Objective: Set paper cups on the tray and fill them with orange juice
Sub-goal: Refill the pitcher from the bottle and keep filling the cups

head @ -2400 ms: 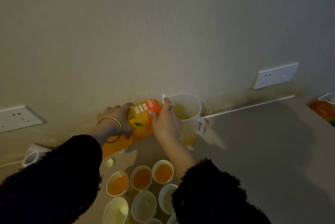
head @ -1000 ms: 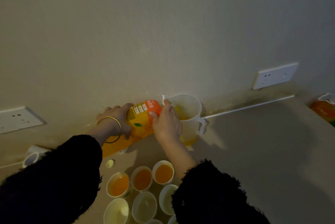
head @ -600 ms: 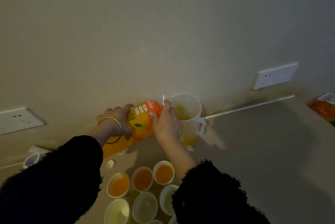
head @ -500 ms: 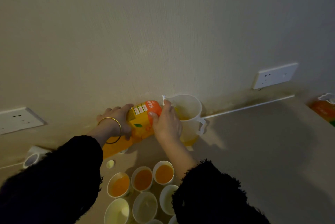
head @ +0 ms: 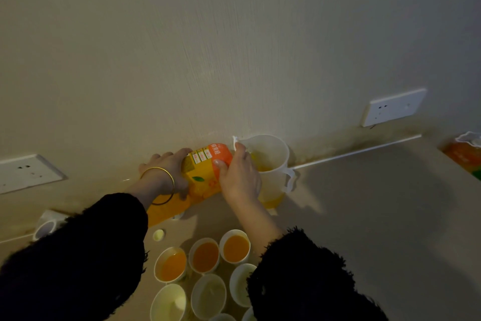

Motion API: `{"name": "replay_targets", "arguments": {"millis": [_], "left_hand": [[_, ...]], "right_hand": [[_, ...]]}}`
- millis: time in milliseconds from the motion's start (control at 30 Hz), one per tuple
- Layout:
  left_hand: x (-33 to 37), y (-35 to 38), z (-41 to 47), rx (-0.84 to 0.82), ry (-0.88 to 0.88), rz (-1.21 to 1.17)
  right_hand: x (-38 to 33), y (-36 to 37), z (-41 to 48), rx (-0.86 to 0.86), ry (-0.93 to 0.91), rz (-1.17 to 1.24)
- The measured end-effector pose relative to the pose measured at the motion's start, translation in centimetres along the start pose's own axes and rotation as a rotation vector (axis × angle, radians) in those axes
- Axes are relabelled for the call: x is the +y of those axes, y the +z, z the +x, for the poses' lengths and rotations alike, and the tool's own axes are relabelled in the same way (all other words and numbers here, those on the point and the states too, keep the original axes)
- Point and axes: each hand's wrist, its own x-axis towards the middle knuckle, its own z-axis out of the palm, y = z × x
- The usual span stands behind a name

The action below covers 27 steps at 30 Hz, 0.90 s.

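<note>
Centre frame, the left grip (head: pixel 166 167) and right grip (head: pixel 239 177) both clasp the tilted orange cardboard juice carton (head: pixel 200 175), its top at the translucent white plastic jug (head: pixel 273 164). Best to pour slowly, keeping the spout inside the rim. White paper cups (head: pixel 208 294) stand lower centre, three filled.

**One printed carton, barely legible**

The only lettering that shows is on the juice carton (head: pixel 200 177), which lies tilted with its top toward the wall. Its orange-red top panel carries a short row of white Chinese characters that seem to read 鲜果橙, though the blur leaves this unsure. Beside that row, on the yellow part, stand three small pale label boxes with fine print too small to read. Below them a green leaf and orange fruit are printed. The thumb of the right hand (head: pixel 239 177) lies just under the white characters. The second carton (head: pixel 460 154), at the right edge, is too blurred to read
</note>
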Motion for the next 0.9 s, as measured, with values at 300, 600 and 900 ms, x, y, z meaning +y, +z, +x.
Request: {"name": "replay_targets", "arguments": {"millis": [300, 600, 900], "left_hand": [[0.07, -0.1, -0.06, -0.003, -0.001, 0.007], [0.04, -0.17, -0.03, 0.001, 0.004, 0.005], [0.03, -0.14, 0.05, -0.005, 0.001, -0.002]], "right_hand": [[-0.13, -0.23, -0.07, -0.012, 0.005, 0.003], [-0.19, -0.35, -0.09, -0.014, -0.002, 0.005], [-0.24, -0.5, -0.13, -0.019, 0.002, 0.004]]}}
